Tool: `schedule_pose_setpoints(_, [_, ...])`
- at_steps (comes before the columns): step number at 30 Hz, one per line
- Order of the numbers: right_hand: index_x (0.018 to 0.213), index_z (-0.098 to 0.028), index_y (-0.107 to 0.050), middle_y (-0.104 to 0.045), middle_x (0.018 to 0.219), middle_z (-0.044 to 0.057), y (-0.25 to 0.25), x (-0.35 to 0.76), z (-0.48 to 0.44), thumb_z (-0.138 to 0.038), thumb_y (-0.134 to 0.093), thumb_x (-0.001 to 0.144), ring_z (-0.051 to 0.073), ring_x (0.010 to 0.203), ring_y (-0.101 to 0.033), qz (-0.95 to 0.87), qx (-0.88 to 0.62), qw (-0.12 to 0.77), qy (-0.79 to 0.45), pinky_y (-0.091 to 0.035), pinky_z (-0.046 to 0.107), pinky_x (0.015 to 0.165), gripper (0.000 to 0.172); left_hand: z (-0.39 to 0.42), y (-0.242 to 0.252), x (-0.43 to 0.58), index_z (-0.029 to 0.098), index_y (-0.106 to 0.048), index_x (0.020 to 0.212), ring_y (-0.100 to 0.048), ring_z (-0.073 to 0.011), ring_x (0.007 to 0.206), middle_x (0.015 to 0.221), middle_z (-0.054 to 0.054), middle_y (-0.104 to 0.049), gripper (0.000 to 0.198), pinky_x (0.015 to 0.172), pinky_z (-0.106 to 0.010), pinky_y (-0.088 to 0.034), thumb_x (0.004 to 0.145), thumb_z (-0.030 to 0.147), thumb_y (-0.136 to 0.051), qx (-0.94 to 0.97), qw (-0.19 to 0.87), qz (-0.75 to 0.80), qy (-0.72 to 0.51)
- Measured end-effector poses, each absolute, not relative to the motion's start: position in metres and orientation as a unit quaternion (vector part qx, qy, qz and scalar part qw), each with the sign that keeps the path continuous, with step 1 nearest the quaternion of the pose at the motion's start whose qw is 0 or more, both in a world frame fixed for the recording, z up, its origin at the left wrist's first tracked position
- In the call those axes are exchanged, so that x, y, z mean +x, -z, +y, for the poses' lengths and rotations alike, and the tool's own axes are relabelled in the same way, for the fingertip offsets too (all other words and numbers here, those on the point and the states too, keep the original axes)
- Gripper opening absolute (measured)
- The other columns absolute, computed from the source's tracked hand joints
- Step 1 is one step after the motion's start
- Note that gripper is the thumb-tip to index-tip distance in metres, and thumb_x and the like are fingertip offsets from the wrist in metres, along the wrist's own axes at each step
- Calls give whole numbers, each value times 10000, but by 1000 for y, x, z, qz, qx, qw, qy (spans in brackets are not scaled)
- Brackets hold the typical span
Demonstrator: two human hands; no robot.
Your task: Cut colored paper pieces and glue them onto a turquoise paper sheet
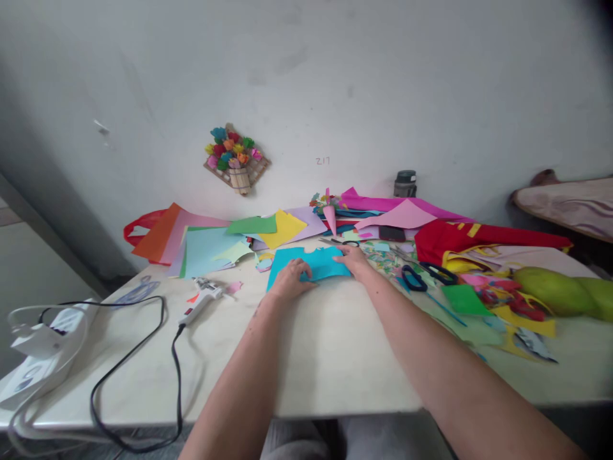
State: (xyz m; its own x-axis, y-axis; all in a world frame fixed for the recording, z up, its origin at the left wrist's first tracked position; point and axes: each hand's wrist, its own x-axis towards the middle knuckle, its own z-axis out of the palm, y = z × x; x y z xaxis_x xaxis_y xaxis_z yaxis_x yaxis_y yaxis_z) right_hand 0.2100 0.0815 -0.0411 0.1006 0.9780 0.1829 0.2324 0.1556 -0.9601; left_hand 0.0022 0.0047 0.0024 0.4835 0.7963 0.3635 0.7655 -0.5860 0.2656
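Blue paper sheet near mid-table, far edge notched. Left hand upon it, thumb and curled fingers apart. Right hand at right edge; cannot tell whether pinched.

We see a bright blue paper, an orange sheet, a yellow sheet, a green sheet, red cloth striped with yellow, a white glue gun with a black cord and a pale grey wall.
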Motion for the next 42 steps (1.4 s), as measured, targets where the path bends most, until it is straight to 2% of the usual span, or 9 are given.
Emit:
schedule_pose_setpoints(6, [1064, -174, -631, -629, 1104, 58, 34, 212, 75, -186, -656, 606, 215, 1027, -575, -639, -584, 440, -239, -431, 318, 894, 459, 7, 3, 4, 206, -609, 637, -550, -132, 736, 773, 10, -613, 134, 647, -224, -406, 671, 333, -635, 850, 83, 460, -243])
schedule_pose_setpoints(10, [981, -208, -676, -538, 1239, 71, 16, 211, 58, -333, -649, 665, 259, 1074, -524, -687, -618, 374, -76, -394, 365, 904, 341, 7, 6, 5, 209, -610, 616, -553, -126, 683, 713, 18, -629, 151, 619, -221, -408, 652, 352, -643, 826, 106, 488, -262])
schedule_pose_setpoints(12, [876, -217, -703, -612, 1126, 63, 5, 208, 48, -410, -648, 668, 260, 1040, -527, -743, -578, 337, -21, -379, 363, 892, 289, 6, 6, 5, 212, -616, 619, -553, -126, 663, 699, 19, -633, 159, 604, -223, -410, 642, 366, -648, 813, 118, 502, -271])
schedule_pose_setpoints(14, [767, -231, -710, -683, 892, 37, -4, 204, 40, -441, -653, 660, 219, 922, -571, -806, -518, 284, -38, -379, 327, 859, 242, 5, 6, 5, 216, -624, 629, -554, -128, 651, 694, 19, -636, 165, 593, -226, -413, 633, 379, -651, 801, 134, 514, -275])
schedule_pose_setpoints(17, [754, -230, -705, -683, 757, 0, -10, 200, 34, -409, -684, 625, 161, 741, -593, -865, -441, 205, -125, -409, 248, 696, 222, 4, 7, 4, 217, -632, 636, -555, -133, 649, 699, 16, -640, 181, 580, -228, -415, 622, 396, -655, 789, 154, 525, -279])
schedule_pose_setpoints(25, [699, -203, -707, -673, 687, -10, -11, 201, 33, -256, -658, 625, 134, 640, -574, -872, -439, 128, -177, -374, 207, 545, 103, 6, 4, 2, 190, -626, 620, -554, -139, 633, 671, -5, -639, 312, 580, -235, -425, 588, 500, -648, 771, 201, 509, -325])
schedule_pose_setpoints(29, [675, -191, -701, -675, 695, -7, -11, 203, 34, -235, -662, 603, 135, 648, -581, -870, -438, 120, -195, -394, 205, 562, 92, 12, -6, -20, 133, -609, 699, -585, -144, 650, 701, -71, -649, 509, 643, -256, -462, 711, 610, -431, 611, 258, 517, -541])
schedule_pose_setpoints(33, [683, -195, -693, -671, 699, -13, -10, 203, 35, -213, -651, 608, 133, 661, -585, -874, -425, 112, -210, -405, 201, 574, 88, 17, -7, -43, 120, -566, 736, -572, -122, 542, 658, -86, -639, 556, 576, -257, -477, 719, 630, -345, 408, 268, 547, -680])
schedule_pose_setpoints(42, [721, -187, -683, -668, 725, -5, -12, 204, 33, -222, -644, 619, 137, 678, -582, -876, -418, 96, -222, -397, 200, 559, 114, 14, -8, -52, 152, -583, 747, -611, -154, 615, 687, -72, -665, 377, 598, -264, -476, 730, 494, -425, 461, 172, 615, -616])
